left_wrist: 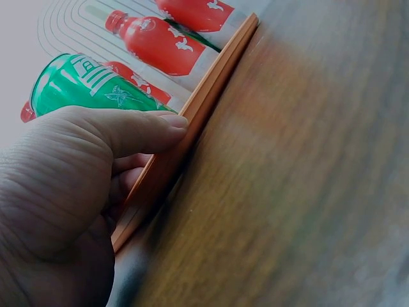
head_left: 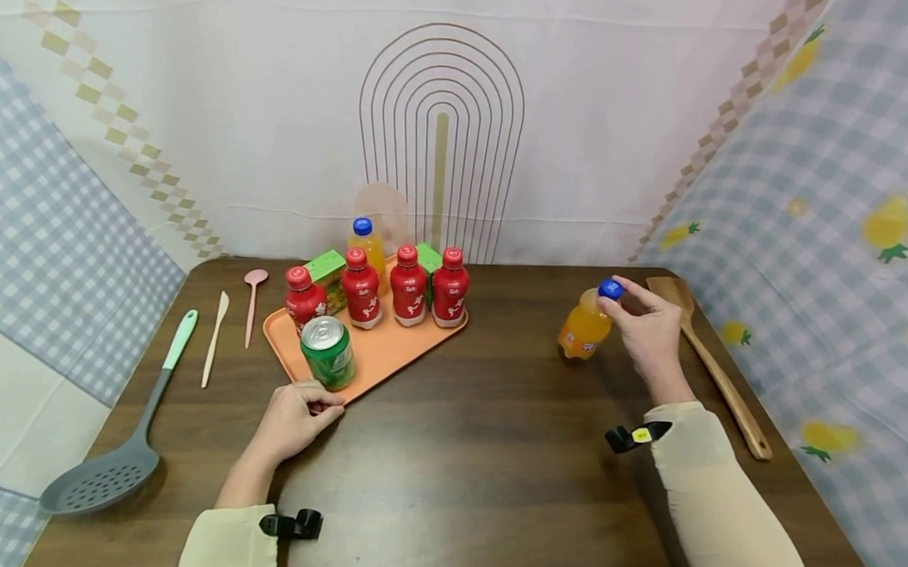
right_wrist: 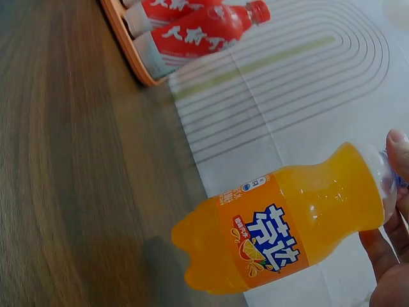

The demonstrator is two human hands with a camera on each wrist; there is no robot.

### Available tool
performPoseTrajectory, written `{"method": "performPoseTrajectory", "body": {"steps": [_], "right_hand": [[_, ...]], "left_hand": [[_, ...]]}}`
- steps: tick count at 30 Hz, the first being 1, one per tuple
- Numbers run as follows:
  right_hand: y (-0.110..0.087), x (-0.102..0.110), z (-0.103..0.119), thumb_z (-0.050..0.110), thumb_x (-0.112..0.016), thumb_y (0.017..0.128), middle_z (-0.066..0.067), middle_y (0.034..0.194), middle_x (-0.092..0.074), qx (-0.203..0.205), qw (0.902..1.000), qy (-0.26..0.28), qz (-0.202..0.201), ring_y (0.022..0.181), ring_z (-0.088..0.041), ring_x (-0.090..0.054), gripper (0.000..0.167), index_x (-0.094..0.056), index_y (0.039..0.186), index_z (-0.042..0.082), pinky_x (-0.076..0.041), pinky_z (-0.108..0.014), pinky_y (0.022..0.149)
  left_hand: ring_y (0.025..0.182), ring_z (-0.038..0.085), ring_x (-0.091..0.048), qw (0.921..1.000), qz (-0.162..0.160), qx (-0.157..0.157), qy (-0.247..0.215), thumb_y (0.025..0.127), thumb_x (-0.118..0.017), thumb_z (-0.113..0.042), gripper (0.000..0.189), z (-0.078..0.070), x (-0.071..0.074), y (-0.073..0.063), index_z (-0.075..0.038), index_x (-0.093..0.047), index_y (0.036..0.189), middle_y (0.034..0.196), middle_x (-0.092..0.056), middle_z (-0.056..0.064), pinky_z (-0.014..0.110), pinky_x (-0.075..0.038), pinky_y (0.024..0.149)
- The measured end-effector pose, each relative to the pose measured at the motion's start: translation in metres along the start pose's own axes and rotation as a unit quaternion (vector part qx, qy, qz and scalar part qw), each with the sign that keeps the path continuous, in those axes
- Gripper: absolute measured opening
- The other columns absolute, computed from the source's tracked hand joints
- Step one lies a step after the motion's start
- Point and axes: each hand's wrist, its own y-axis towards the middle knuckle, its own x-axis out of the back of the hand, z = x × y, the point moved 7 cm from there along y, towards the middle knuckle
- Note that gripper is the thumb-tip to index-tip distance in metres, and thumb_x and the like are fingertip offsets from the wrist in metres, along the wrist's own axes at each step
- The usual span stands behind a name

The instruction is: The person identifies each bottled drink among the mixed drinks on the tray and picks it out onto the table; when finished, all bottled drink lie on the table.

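Observation:
My right hand [head_left: 650, 332] pinches an orange soda bottle [head_left: 583, 325] at its blue cap, over the right part of the table. The bottle leans in the head view, cap toward the hand; its orange label [right_wrist: 259, 233] faces the right wrist camera. At the near corner of an orange tray [head_left: 391, 356], my left hand [head_left: 291, 420] grips the rim, thumb on top [left_wrist: 169, 125] and fingers curled by the edge. A green can [head_left: 327, 354] stands on the tray close to that hand. Behind it are several red bottles [head_left: 361, 290].
Farther back on the tray are another orange soda bottle [head_left: 372, 251] and green boxes [head_left: 327, 271], partly hidden. Left of the tray lie a pink spoon [head_left: 252, 301], a pale knife [head_left: 215, 342] and a grey slotted turner [head_left: 109, 476]. A wooden spatula [head_left: 721, 380] lies along the table's right side.

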Motion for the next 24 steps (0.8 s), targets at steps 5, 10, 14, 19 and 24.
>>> {"method": "performPoseTrajectory", "body": {"steps": [5,10,14,19,24], "right_hand": [[0.0,0.008,-0.004,0.01,-0.082,0.074,-0.002,0.098,-0.071,-0.013,0.9998,0.012,-0.008,0.079,-0.014,-0.064,0.04,-0.071,0.113,0.003,-0.051,-0.016,0.06],[-0.001,0.013,-0.003,0.006,-0.081,0.075,-0.004,0.097,-0.071,-0.011,0.9998,0.015,-0.008,0.08,-0.015,-0.063,0.04,-0.07,0.113,0.0,-0.052,-0.016,0.062],[0.001,0.016,-0.004,0.004,-0.08,0.076,-0.001,0.096,-0.071,-0.008,0.9998,0.019,-0.007,0.082,-0.013,-0.064,0.041,-0.069,0.114,-0.002,-0.052,-0.017,0.066],[0.001,0.02,-0.01,0.005,-0.081,0.075,-0.003,0.097,-0.071,-0.008,0.9995,0.03,-0.013,0.084,-0.014,-0.064,0.041,-0.069,0.114,-0.001,-0.052,-0.017,0.069],[0.0,0.023,-0.013,0.007,-0.081,0.075,-0.007,0.102,-0.07,-0.009,0.9995,0.028,-0.014,0.088,-0.019,-0.064,0.041,-0.07,0.114,0.001,-0.052,-0.018,0.07]], "left_hand": [[0.061,0.004,-0.052,1.0,-0.002,-0.001,0.006,0.075,-0.082,-0.008,0.009,0.001,0.001,-0.001,-0.015,-0.077,0.078,0.067,-0.057,-0.014,0.024,-0.045,0.057],[0.062,0.003,-0.052,1.0,0.001,0.003,0.007,0.075,-0.081,-0.007,0.01,0.003,0.001,-0.001,-0.015,-0.077,0.079,0.067,-0.058,-0.014,0.023,-0.045,0.057],[0.061,0.004,-0.052,1.0,0.001,0.005,0.005,0.075,-0.081,-0.008,0.01,0.002,0.001,-0.001,-0.016,-0.077,0.078,0.067,-0.057,-0.014,0.024,-0.045,0.057],[0.061,0.003,-0.052,1.0,0.0,0.001,0.004,0.075,-0.082,-0.008,0.01,0.002,0.001,0.0,-0.016,-0.077,0.078,0.067,-0.057,-0.015,0.023,-0.045,0.056],[0.061,0.003,-0.052,1.0,0.0,0.001,0.005,0.075,-0.082,-0.008,0.01,0.002,0.0,0.0,-0.016,-0.077,0.078,0.067,-0.057,-0.015,0.023,-0.044,0.056]]}}
